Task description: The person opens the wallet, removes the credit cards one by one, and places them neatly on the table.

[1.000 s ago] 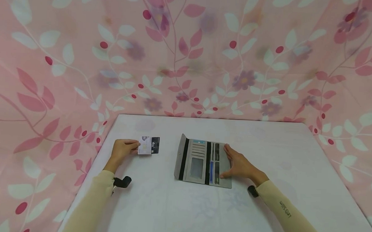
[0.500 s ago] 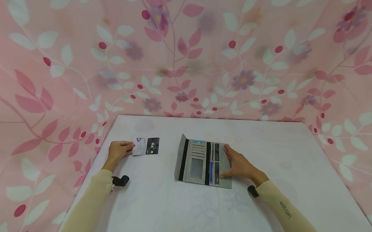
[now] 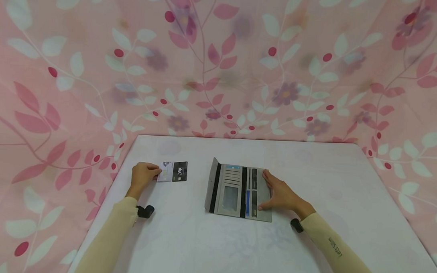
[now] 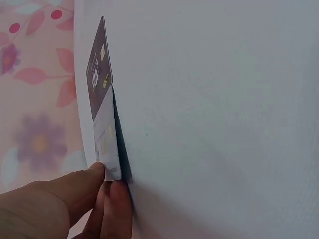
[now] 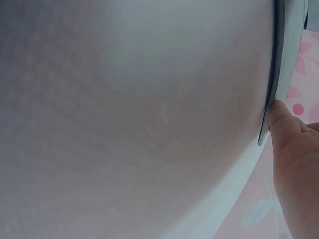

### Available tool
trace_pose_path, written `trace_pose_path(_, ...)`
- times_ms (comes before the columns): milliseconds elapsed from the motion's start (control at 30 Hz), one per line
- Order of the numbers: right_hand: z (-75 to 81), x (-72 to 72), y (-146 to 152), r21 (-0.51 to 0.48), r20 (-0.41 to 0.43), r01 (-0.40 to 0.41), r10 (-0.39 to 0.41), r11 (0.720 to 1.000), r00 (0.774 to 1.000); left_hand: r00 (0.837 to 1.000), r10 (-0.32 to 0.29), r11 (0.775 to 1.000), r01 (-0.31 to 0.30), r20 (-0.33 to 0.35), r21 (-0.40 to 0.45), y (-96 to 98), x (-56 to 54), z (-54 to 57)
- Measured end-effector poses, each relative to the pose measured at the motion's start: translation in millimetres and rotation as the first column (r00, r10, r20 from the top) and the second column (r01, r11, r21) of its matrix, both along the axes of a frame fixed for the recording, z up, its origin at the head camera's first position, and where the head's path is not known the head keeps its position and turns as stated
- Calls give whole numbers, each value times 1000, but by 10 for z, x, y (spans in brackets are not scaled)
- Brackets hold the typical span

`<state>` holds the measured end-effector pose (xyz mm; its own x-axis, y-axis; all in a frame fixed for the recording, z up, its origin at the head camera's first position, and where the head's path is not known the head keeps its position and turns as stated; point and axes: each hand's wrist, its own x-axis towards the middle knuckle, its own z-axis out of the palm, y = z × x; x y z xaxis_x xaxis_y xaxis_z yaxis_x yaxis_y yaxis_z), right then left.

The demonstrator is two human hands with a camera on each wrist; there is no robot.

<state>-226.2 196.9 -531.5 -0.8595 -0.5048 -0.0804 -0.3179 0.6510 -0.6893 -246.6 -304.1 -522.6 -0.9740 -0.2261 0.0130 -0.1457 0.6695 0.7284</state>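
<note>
In the head view, my left hand (image 3: 142, 177) pinches the left end of a white printed card (image 3: 165, 172). In the left wrist view the thumb lies on top of this card (image 4: 105, 144) with fingers below, and its near end is lifted off the table. At its far end it meets a black card marked "Vip" (image 3: 180, 171); whether they overlap slightly I cannot tell. A grey wallet (image 3: 232, 191) lies unfolded, with cards in some slots. My right hand (image 3: 283, 195) rests on its right panel, thumb and fingers spread; the right wrist view shows the thumb against the wallet edge (image 5: 275, 64).
A white-covered table (image 3: 214, 249) carries everything, its far edge against a pink floral cloth (image 3: 220, 72). The wallet's left flap (image 3: 212, 184) stands partly raised. Bare tabletop separates the black card from the wallet.
The left hand has drawn the white card leftward off the black card, baring its face, then shifted slightly back to the right. The right hand and wallet have stayed put.
</note>
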Motion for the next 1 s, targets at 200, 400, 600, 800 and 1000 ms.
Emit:
trace_pose_path(200, 7, -14, -3, 6, -3, 2, -2, 1000, 1000, 999, -35, 983, 39, 25, -181, 149, -23, 72)
trace_pose_path(400, 0, -24, -10, 7, -9, 5, -5, 1000, 1000, 997, -27, 971, 43, 69, -236, 243, -51, 94)
trace_pose_path(600, -17, -23, -8, 11, -6, 10, -10, 1000, 1000, 999, -42, 975, 46, 24, -217, 286, -26, 99)
trace_pose_path(800, -7, -18, -4, 13, -10, 8, -8, 1000, 1000, 983, -134, 985, 118, -122, -130, 591, -56, 221)
trace_pose_path(1000, -19, -19, -15, 6, -4, 6, -6, 1000, 1000, 949, -275, 962, 271, -155, -45, 1029, -193, 306)
